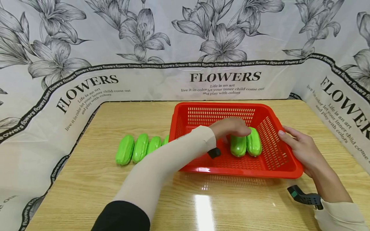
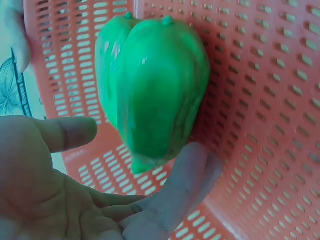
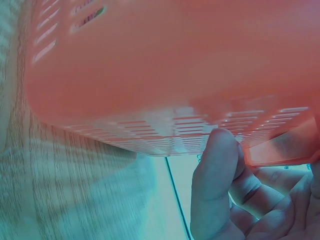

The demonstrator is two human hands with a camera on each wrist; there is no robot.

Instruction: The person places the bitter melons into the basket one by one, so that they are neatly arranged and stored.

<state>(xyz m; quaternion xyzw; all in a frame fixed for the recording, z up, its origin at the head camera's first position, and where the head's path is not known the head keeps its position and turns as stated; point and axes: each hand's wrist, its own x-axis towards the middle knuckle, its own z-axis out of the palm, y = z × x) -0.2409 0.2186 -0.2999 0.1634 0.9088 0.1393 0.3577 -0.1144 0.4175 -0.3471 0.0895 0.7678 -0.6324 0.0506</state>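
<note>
Inside a red plastic basket lie two glossy green, ribbed, oblong vegetables, side by side; their exact kind is unclear. My left hand reaches over them from the left and partly covers them in the head view. In the left wrist view, its thumb and fingers are spread apart around the lower end of the green vegetables, without gripping them. On the basket's right side, my right hand holds the rim. The right wrist view shows its thumb against the basket wall, with fingers curled near an opening.
Left of the basket, several more green vegetables stand in a row on the wooden table, partly hidden by my left forearm. A flower-printed cloth borders the table at the back and sides.
</note>
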